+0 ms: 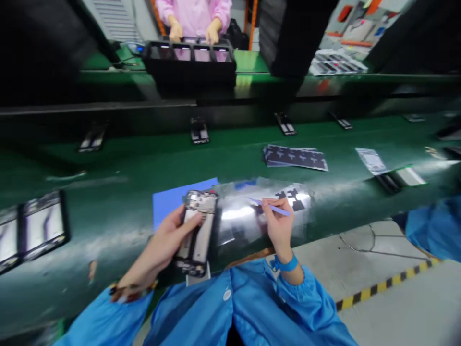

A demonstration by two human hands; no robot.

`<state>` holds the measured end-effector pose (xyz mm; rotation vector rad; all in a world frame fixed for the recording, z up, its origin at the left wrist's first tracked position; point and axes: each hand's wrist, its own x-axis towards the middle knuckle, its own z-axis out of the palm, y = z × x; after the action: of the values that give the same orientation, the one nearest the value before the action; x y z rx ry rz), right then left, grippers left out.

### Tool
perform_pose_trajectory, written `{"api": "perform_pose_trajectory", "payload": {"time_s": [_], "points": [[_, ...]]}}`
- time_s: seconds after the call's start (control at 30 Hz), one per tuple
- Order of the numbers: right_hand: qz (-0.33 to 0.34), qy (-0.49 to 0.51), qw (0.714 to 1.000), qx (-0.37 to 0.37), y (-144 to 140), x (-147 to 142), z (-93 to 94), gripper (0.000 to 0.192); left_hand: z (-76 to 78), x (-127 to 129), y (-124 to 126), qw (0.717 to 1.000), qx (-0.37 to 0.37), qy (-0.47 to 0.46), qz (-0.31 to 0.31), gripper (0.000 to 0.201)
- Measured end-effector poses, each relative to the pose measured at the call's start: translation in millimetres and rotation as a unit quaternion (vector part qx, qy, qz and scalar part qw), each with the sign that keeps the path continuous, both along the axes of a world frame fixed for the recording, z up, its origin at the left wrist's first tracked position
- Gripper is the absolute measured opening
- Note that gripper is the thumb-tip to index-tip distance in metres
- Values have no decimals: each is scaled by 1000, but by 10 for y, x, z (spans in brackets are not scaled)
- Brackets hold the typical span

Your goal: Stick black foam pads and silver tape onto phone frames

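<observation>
My left hand (176, 233) grips an opened phone body (202, 235), its inner parts facing up and the thumb lying across it. Beneath and behind the phone is a blue mat (167, 202). My right hand (278, 222) pinches a slim blue-purple stick tool (280, 210), whose tip points left. That tip is over a clear plastic sheet (234, 223), near the black die-cut stickers (296, 199) on the sheet's right side. Whether the tip touches the sheet, I cannot tell.
Several phone bodies (199, 130) lie along the far part of the green bench (133, 163). Black sticker sheets (297, 157) lie right of centre, and larger opened devices (43, 223) at the left. Across the bench, a co-worker's hands (213, 31) are at a black rack (189, 65). A blue sleeve (435, 228) shows at right.
</observation>
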<state>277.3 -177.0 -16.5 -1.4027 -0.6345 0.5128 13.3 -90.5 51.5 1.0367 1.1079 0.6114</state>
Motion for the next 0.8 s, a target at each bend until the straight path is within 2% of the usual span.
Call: {"api": "perform_pose_trajectory", "payload": {"time_s": [0.1,0.13,0.17,0.23,0.3,0.37,0.5,0.6,0.7,0.8], "points": [[-5,7,1000,6,-31,46,-68,41,-165,69,-148,997,46,-34,-58,89],[-8,12,1000,5,-32,61,-83,43,-230,92,-148,992,89,-35,-77,99],[-8,17,1000,2,-28,73,-89,43,-295,115,-134,986,137,-26,-97,100],[-2,26,1000,-1,-1,82,-73,42,-413,175,-91,971,204,13,-122,84],[12,34,999,6,54,63,-30,39,-499,262,-47,964,232,61,-114,64],[35,55,998,25,142,17,20,36,-546,362,-7,958,249,105,-92,53],[93,131,986,53,384,-106,109,36,-516,430,73,920,347,157,-87,40],[133,152,979,42,535,-204,168,33,-407,237,58,872,435,203,-92,39],[160,167,973,30,590,-333,201,34,-307,-105,-150,814,483,284,-153,34],[193,158,968,8,531,-495,196,40,-315,-371,-523,783,494,299,-231,45]]}}
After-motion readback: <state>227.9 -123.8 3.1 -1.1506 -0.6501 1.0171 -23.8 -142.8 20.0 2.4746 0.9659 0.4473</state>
